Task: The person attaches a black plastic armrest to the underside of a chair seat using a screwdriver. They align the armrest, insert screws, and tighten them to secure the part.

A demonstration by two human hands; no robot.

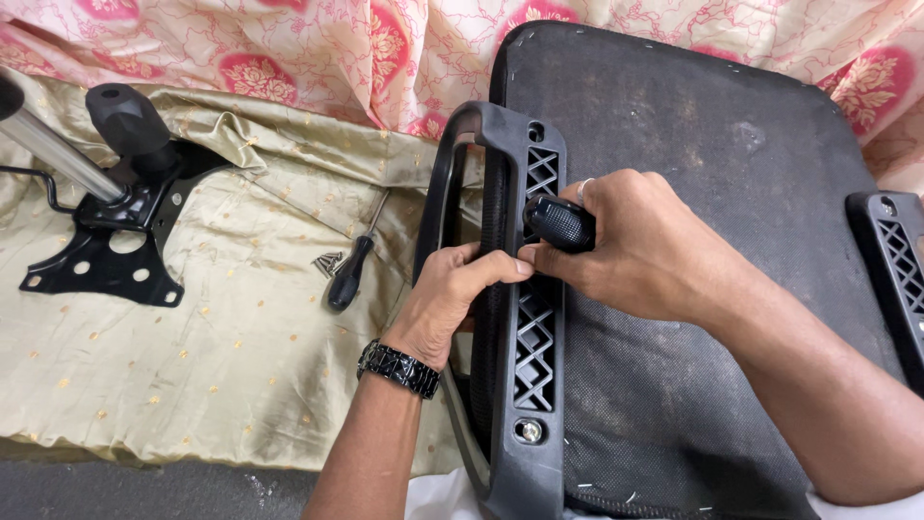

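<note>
Seat base (693, 125): one, lying underside up, filling the frame from 12 to 4 o'clock.
Armrests: two; you are working on the near armrest (525, 318) at centre, the second armrest (890, 260) is waiting at 3 o'clock.
Tilt mechanism (115, 221): one, resting at 9 o'clock on the gold cloth (221, 356).
Progress: one bolt (528, 430) is already sitting in the lower hole; the upper hole is looking empty.
Right hand (635, 246): you are clenching a black tool handle (561, 223) against the bracket.
Left hand (452, 294): you are gripping the armrest's edge.
Screwdriver (351, 270): one, lying free.
Loose screws (327, 262): a small cluster, too blurred to count.
</note>
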